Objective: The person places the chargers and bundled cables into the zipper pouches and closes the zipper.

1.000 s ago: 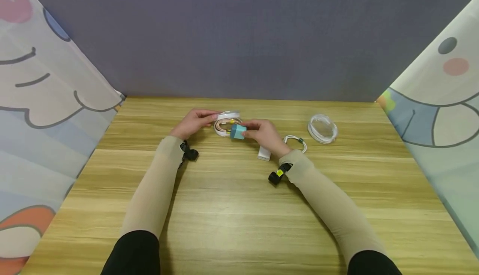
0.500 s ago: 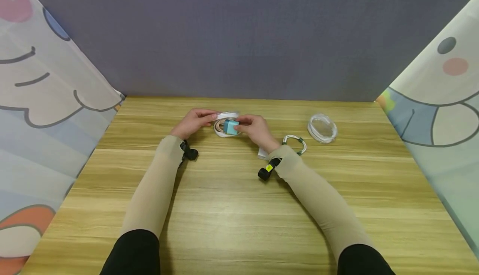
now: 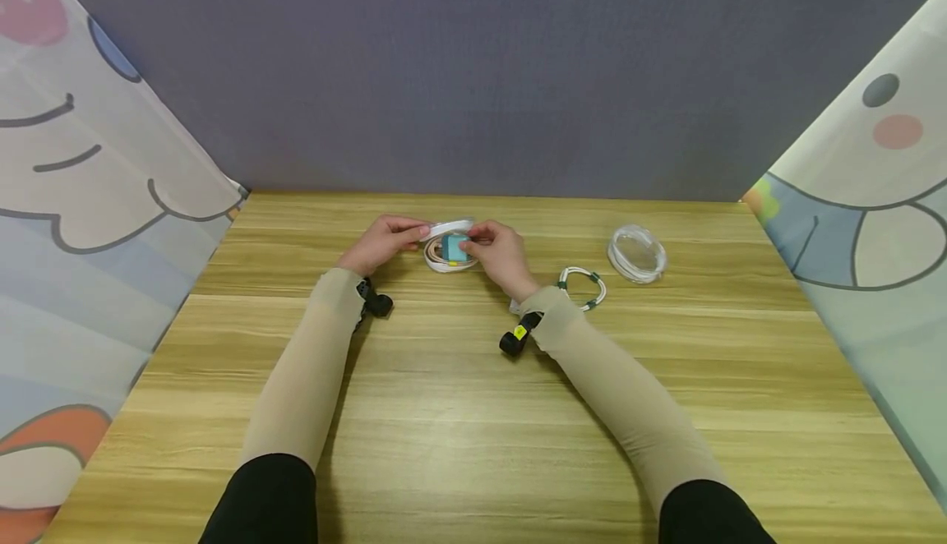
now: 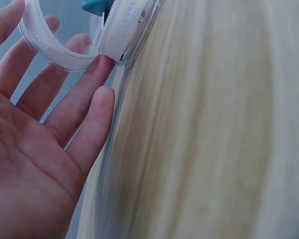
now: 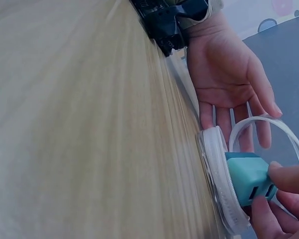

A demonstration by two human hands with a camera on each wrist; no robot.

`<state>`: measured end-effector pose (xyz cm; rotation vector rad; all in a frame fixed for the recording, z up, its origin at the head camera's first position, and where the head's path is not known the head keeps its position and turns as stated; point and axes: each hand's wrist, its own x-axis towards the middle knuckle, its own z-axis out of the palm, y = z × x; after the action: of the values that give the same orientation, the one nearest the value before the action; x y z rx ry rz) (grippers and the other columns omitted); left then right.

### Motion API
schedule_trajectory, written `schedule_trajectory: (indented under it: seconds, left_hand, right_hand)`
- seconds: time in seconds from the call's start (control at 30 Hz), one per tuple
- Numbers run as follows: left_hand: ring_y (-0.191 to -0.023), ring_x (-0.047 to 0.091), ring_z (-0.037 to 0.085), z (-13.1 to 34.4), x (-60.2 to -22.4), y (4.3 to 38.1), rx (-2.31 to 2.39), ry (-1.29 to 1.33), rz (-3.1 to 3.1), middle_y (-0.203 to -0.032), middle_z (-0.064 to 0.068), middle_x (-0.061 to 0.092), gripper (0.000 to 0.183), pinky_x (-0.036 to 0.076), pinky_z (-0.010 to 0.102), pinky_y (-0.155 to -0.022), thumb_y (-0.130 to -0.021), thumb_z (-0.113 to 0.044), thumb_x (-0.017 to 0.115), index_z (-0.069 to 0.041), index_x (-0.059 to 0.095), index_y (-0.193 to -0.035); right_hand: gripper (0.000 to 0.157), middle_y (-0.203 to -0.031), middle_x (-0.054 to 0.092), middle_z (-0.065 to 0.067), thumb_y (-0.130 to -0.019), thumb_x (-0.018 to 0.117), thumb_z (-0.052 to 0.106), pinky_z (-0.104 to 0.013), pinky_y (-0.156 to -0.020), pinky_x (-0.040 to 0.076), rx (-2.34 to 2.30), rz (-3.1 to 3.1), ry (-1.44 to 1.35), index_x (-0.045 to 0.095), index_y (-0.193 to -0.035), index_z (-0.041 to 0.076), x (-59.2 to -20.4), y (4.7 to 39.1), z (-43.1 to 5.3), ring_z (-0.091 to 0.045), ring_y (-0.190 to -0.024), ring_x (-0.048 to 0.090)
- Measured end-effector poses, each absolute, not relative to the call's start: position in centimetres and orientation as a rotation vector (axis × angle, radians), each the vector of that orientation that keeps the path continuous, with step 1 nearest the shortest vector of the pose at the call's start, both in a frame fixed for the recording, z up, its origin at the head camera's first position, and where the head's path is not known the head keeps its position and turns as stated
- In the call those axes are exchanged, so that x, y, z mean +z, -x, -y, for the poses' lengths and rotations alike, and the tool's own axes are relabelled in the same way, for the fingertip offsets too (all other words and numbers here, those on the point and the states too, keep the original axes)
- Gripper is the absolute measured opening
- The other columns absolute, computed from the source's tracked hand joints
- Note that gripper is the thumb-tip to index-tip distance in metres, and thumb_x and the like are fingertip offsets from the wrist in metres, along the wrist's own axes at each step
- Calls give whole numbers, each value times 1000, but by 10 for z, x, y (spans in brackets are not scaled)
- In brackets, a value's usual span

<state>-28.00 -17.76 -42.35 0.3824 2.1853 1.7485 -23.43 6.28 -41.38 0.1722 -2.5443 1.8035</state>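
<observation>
Right fingers [image 5: 289, 178] pinch a teal charger [image 5: 246, 177] at a white-rimmed case [image 5: 222, 174], left fingers [image 5: 223, 119] holding its raised lid [image 5: 290, 130].

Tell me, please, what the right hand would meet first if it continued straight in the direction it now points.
Holding the blue adapter, the right hand would probably meet the raised lid of the round case first; depth is unclear, so the coiled cable inside might come first.

Behind the yellow-brown wood-grain tabletop [image 3: 473, 478] stands a plain slate-grey upright panel [image 3: 473, 76]. A pale cartoon-printed sheet [image 3: 89, 199] borders the tabletop's left, a second pale cartoon-printed sheet [image 3: 873, 223] (with a pink spot [image 3: 898, 131]) its right; soft glare [image 3: 429, 400] brightens the tabletop's nearer half.
</observation>
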Motion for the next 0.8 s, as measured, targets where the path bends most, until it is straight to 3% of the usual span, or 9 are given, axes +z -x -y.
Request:
schedule_trajectory:
  seconds: [0.37, 0.8]
  left_hand:
    - [-111, 61, 20, 176, -423, 279, 1746, -400, -2187, -132, 13, 63, 41, 53, 34, -90, -97, -27, 67, -1, 66, -129]
    - [-127, 54, 19, 175, -420, 277, 1650, -513, -2272, -131, 4, 65, 41, 41, 42, -106, -92, -39, 72, -14, 72, -125]
  right_hand:
    - [16, -105, 70, -9, -90, 75, 7, -31, -83, 54, 1689, 2587, -137, 71, -105, 3, -418, 234, -66, -21, -98, 65]
    - [18, -106, 72, -11, -93, 69, 4, -34, -87, 52, 1606, 2655, -174, 73, -110, 1, -406, 229, -94, -23, -98, 66]
